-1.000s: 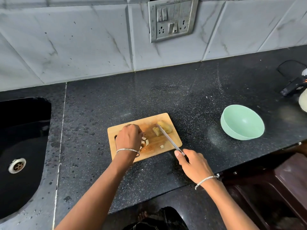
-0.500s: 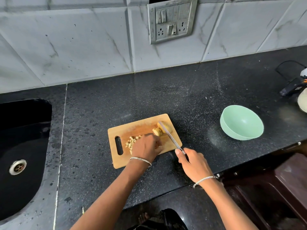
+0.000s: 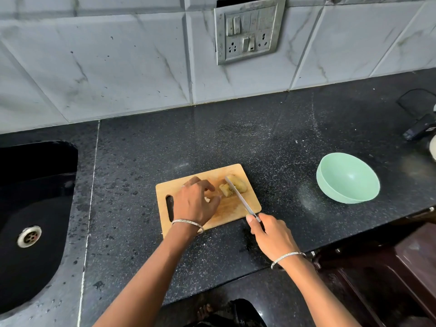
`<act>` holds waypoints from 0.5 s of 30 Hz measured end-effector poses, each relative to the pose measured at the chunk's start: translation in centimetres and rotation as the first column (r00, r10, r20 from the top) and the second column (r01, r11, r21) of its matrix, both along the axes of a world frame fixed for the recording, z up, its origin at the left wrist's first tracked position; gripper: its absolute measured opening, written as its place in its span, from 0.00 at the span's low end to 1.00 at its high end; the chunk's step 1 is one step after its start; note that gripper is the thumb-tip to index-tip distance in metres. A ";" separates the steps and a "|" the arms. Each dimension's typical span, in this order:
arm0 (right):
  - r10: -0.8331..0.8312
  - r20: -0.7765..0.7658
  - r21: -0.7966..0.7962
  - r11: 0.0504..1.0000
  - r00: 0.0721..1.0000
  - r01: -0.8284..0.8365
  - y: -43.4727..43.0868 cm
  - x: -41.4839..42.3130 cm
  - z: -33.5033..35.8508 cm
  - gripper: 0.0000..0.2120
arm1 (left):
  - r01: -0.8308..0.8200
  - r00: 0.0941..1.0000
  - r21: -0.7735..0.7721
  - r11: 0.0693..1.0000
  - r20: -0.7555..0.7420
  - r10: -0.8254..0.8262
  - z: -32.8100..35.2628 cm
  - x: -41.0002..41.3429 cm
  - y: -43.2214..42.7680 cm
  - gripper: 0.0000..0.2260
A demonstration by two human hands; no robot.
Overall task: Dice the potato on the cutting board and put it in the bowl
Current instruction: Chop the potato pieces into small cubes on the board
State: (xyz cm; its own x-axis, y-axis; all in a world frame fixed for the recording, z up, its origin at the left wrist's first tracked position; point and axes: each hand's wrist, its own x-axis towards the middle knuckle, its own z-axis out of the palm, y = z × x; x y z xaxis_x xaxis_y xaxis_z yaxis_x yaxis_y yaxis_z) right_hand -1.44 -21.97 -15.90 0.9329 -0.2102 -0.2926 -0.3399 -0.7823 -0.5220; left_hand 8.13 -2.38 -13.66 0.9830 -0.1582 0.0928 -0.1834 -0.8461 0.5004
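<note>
The black stone countertop (image 3: 271, 142) fills most of my view, with a dark sink (image 3: 35, 166) sunk into it at the left. The mint-green bowl (image 3: 330, 192) sits on the right, well apart from the work, and I see nothing in it.

The wooden cutting board (image 3: 232, 207) lies in the middle, its handle slot to the left. My left hand (image 3: 195, 204) is over the middle of the board with its fingers curved down. A pale scrap shows under them, but I cannot tell whether they pinch anything. My right hand (image 3: 271, 234) sits off the board's near right corner, wrapped round the handle of the knife (image 3: 240, 197), forefinger laid along it.

The blade runs from that grip away and to the left, its tip reaching the potato (image 3: 239, 185) at the board's far right corner. The uncut lump lies just right of the blade, its long axis roughly along it. A smaller chunk (image 3: 225, 190) lies just left, touching or nearly so.

I judge the dicing only partly done. The lump is beyond and right of the left fingertips, so that hand must reach across to steady it. The bowl is nearer the knife hand.
</note>
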 end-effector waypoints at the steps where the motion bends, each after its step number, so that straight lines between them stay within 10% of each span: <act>1: -0.001 -0.008 -0.002 1.000 1.000 0.001 0.0 0.1 0.0 0.24 | 0.009 1.000 -0.007 1.000 0.002 -0.009 0.0 0.1 -0.6 0.10; 15: 0.034 -0.024 -0.015 0.999 0.999 -0.035 0.3 0.3 0.1 0.24 | -0.051 0.998 -0.013 0.999 -0.050 0.050 -1.5 1.3 -2.9 0.10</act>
